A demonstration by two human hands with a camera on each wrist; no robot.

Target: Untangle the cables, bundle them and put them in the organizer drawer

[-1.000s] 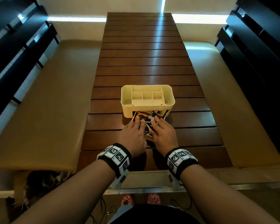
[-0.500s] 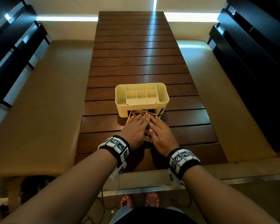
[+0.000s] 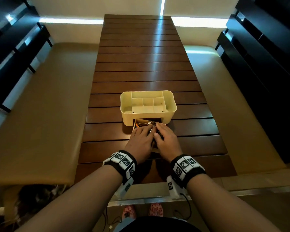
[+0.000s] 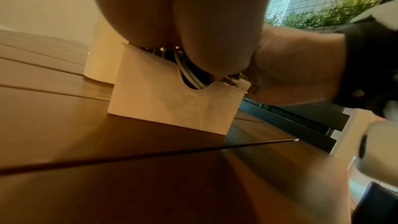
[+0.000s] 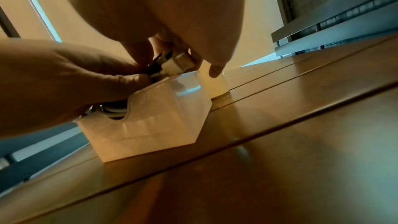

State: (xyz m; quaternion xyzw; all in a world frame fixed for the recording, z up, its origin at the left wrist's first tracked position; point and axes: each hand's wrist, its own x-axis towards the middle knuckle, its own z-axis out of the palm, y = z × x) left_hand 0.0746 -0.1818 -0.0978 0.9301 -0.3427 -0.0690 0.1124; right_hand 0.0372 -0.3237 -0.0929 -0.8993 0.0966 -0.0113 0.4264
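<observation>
A cream organizer point(image 3: 147, 104) stands on the slatted wooden table point(image 3: 144, 64). Its drawer point(image 3: 137, 122) is pulled out toward me and holds a pile of cables point(image 3: 141, 124), orange, white and dark. My left hand point(image 3: 141, 136) and right hand point(image 3: 166, 136) lie side by side over the drawer, fingers stretched forward, and press on the cables. In the left wrist view white cables point(image 4: 189, 76) show through the notch in the drawer front point(image 4: 168, 101). In the right wrist view a white plug point(image 5: 178, 65) sits under my right fingers, above the drawer point(image 5: 146, 130).
Tan padded benches point(image 3: 40, 114) run along both sides of the table, with dark slatted backs point(image 3: 266, 64) behind them. The table's near edge point(image 3: 141, 180) is just under my wrists. Loose cords point(image 3: 110, 221) lie on the floor by my feet.
My fingers, curled over the cables a second ago, now lie flatter and reach further toward the organizer. The drawer has stayed pulled out.
</observation>
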